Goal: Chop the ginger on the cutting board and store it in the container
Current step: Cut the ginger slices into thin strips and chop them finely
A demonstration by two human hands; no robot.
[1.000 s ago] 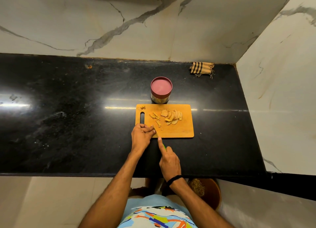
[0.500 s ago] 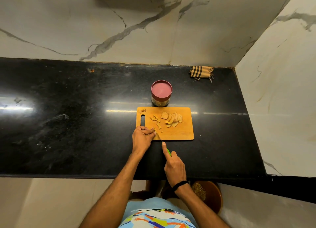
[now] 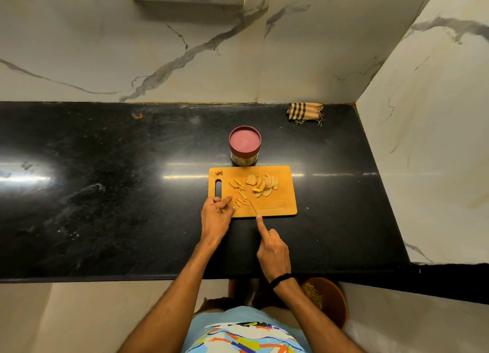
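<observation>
The counter (image 3: 105, 194) is black polished stone, glossy and flecked, mirroring streaks of light. The cutting board (image 3: 277, 204) is smooth, matt wood. At its twelve o'clock, the container (image 3: 244, 160) has a shiny metal body under a matt plastic lid (image 3: 244, 141). At two o'clock lies a woven, frayed cloth (image 3: 305, 112). The wall (image 3: 211, 61) is smooth veined marble.

On counter (image 3: 105, 180), cutting board (image 3: 280, 207) lies mid-width nr front edge; container (image 3: 245, 146) just behind it. On board: ginger slices (image 3: 264, 183) ctr-right, strips (image 3: 239, 191) to their left, knife (image 3: 253, 206) at front edge. Cloth (image 3: 304, 112) at back-right corner.
</observation>
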